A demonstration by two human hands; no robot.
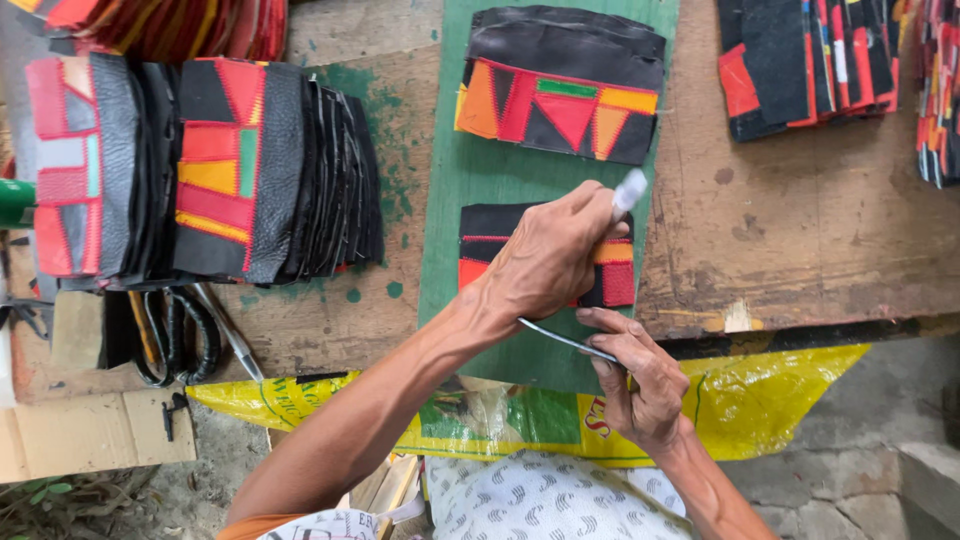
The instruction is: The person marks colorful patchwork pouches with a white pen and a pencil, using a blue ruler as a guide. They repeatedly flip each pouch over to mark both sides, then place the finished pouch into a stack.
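Observation:
On a green board (448, 180) lies a small black, red and orange patchwork leather piece (616, 282). My left hand (548, 262) rests on top of it, covering most of it. That hand pinches a small whitish tool (630, 190) whose tip sticks up past the fingers. Just below the board's near edge, my right hand (640, 385) grips a thin metal blade-like tool (565, 340) that runs under my left wrist. A second, larger patchwork piece (560, 85) with coloured triangles lies further up the board, untouched.
Stacks of similar leather pieces (210, 165) stand at the left and the top right (800, 60) of the worn wooden table (800, 230). Black-handled scissors (180, 335) lie at the near left. A yellow plastic sack (770, 395) hangs below the table edge, with cardboard (90, 435) at the left.

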